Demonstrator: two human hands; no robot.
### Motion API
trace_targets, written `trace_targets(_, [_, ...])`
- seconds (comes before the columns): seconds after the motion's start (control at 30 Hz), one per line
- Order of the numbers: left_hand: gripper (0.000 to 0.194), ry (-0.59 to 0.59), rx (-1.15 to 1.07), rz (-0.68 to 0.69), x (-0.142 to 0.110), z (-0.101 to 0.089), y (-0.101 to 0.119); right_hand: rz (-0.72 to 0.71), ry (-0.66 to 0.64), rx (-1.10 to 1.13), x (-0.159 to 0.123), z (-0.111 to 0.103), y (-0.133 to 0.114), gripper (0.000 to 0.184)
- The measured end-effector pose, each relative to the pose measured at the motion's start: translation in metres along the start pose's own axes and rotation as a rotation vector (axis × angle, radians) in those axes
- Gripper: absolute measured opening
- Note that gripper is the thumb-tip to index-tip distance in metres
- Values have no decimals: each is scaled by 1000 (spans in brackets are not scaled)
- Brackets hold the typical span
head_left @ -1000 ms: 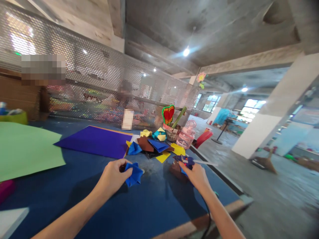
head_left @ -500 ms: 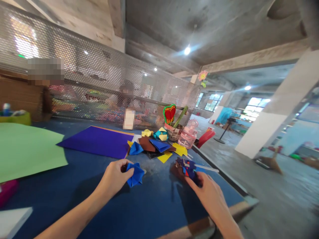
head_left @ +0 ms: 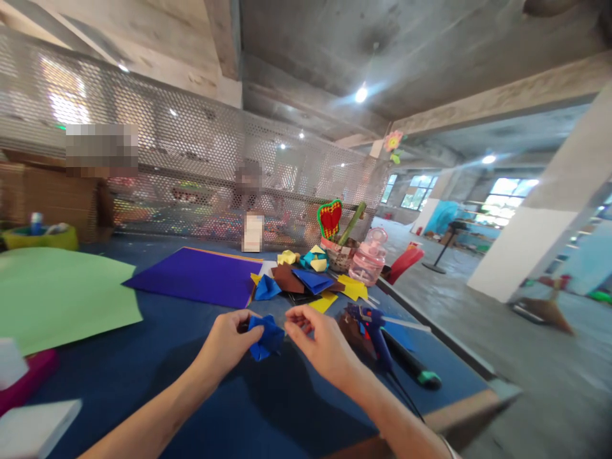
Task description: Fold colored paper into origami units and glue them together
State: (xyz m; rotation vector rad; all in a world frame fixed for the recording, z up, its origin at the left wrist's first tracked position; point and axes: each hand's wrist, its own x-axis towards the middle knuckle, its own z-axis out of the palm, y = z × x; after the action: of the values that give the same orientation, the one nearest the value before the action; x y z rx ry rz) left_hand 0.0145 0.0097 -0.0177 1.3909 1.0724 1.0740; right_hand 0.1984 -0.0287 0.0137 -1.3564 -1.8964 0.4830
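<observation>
My left hand (head_left: 232, 338) pinches a folded blue paper piece (head_left: 268, 338) between thumb and fingers, held above the dark blue tabletop (head_left: 229, 408). Just to its right is my right hand (head_left: 325, 344), its fingers bent and thumb apart, close to the paper's edge with nothing visible in it. A blue hot glue gun (head_left: 380, 338) lies right of that hand, a white glue stick (head_left: 406, 323) jutting from its back. Beside the gun is a black tool handle with a green band (head_left: 415, 366).
Folded and loose coloured papers (head_left: 313, 280) lie in a pile behind my hands. Purple sheets (head_left: 196, 277) and a light green sheet (head_left: 62, 296) cover the left. A pink bottle (head_left: 368, 258) and a decorated pot (head_left: 339, 255) stand at the back, before a perforated screen (head_left: 201, 146).
My right hand has let go of the glue gun, which now rests on the table, and has moved left to the blue paper piece. My left hand keeps its hold.
</observation>
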Motion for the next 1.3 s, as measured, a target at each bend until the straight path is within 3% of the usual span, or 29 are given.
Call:
trace_targets(0.13, [23,23,-68,-1,3,-2,-1,81,-137,218,23,18,10,17])
trace_targets(0.3, [26,42,-111,-38,5,-5,-4,56,-64,310,29,34,19,12])
trace_targets(0.5, [31,-3,-132,-117,2,-3,-2,97,-62,423,28,38,21,14])
trace_targets(0.83, [41,-24,-166,-143,-4,2,4,61,-17,375,22,34,19,13])
trace_targets(1.3, [36,-32,-7,5,1,-2,-3,65,-7,349,18,36,16,10])
